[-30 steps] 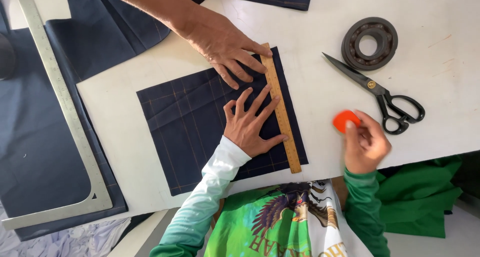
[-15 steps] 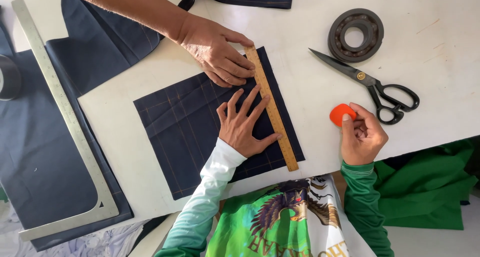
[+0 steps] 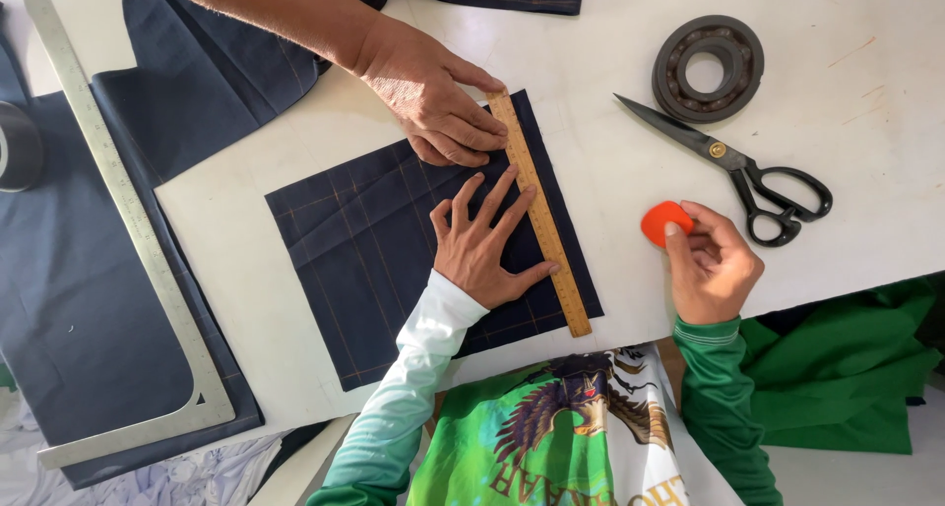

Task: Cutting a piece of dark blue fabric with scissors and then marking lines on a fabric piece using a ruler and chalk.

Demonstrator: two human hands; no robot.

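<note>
Three hands: I see two of mine and one co-worker's in the head view.
Left hand [image 3: 484, 242]: fingers spread flat on the dark navy square fabric piece [image 3: 394, 260], thumb against the long wooden ruler [image 3: 537, 211].
Right hand [image 3: 711, 265]: fingertips pinched on a flat orange tailor's chalk [image 3: 662, 221], beside black scissors [image 3: 748, 171].
Co-worker's hand [image 3: 433, 102]: presses the ruler's top end.
Risk: I judge the ruler could skew if either pressing hand eases, crooking any line.
</note>
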